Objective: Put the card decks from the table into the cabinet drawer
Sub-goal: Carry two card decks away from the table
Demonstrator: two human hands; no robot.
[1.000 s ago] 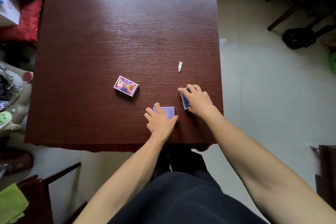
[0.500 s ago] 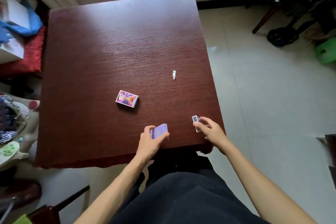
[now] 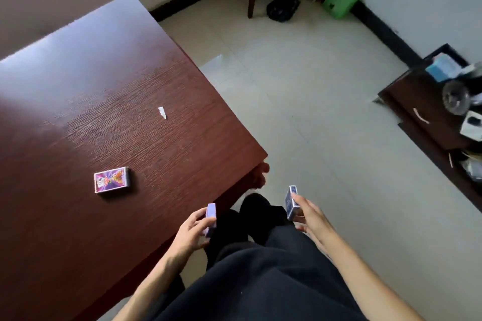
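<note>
hands: left (image 3: 191, 229), right (image 3: 311, 216) | decks lifted off table (image 3: 78, 112) | view swung right

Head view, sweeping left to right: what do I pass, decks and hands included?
Colourful deck on the table → paper scrap → left hand holding a purple deck → right hand holding a blue deck → cabinet.

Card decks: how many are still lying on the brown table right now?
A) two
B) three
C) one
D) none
C: only the colourful purple deck lies on the table; the left hand holds a pale purple deck and the right hand holds a blue deck, both off the table's edge.
</note>
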